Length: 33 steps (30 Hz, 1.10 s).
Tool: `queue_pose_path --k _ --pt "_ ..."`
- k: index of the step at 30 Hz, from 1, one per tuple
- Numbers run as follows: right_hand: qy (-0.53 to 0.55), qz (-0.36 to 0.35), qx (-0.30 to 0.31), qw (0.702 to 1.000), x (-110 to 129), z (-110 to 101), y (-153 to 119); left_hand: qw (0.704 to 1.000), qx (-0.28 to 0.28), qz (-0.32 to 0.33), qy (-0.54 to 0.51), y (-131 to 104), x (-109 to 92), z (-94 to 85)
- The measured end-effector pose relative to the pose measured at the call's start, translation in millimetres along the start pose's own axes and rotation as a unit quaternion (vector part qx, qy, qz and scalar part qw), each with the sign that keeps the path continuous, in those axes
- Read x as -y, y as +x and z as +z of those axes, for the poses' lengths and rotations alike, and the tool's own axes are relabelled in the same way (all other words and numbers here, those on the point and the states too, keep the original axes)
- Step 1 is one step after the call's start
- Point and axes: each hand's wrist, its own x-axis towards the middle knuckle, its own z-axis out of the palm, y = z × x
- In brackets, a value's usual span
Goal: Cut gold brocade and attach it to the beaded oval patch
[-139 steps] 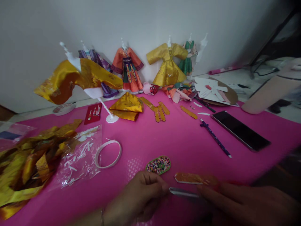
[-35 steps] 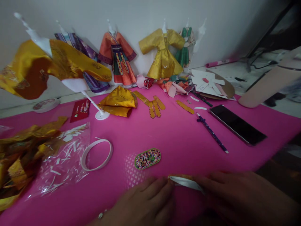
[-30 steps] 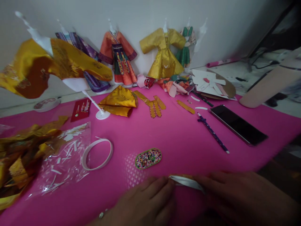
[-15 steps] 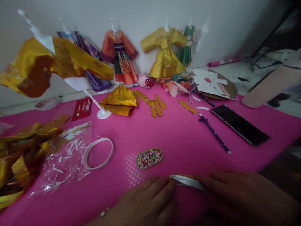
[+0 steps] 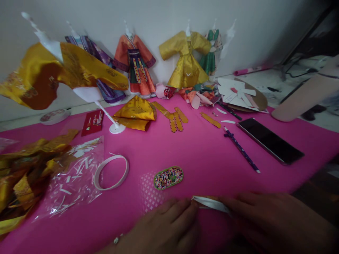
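Note:
Low in the view, my left hand [image 5: 169, 224] is closed, its fingertips pinching the left end of a folded white and gold strip [image 5: 212, 203]. On the right, my right hand [image 5: 275, 218] holds the strip's other end between closed fingers; its lower part is dark and blurred. Just beyond my left hand lies a green-rimmed oval tray of colored beads [image 5: 168, 177], beside a white-patterned clear sheet [image 5: 150, 192]. A ring of pale tape [image 5: 99, 175] stands farther left.
Gold fabric scraps [image 5: 23, 183] and a plastic bag of white snippets [image 5: 76, 176] cover the left. A phone [image 5: 271, 140] and a purple pen [image 5: 242, 150] lie right. Dressed miniature stands, including one in yellow [image 5: 187, 60], line the back; a gold-draped stand [image 5: 116, 127] leans at left.

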Motion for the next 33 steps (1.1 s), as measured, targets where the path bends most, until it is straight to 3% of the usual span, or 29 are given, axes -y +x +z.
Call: queue_pose_path --k 5,16,33 --pt "-0.007 -0.016 0.054 0.998 -2.7 -3.7 0.4 1.0 -0.008 -0.006 -0.011 -0.7 -1.0 0.8" --pt "0.01 -0.018 0.027 0.999 -3.6 -1.5 0.3 1.0 -0.013 0.006 0.021 -1.4 -1.2 2.0" --pt "-0.003 -0.002 0.037 0.999 -1.7 -3.8 -1.8 0.998 -0.013 0.02 0.057 1.7 -1.5 4.2"
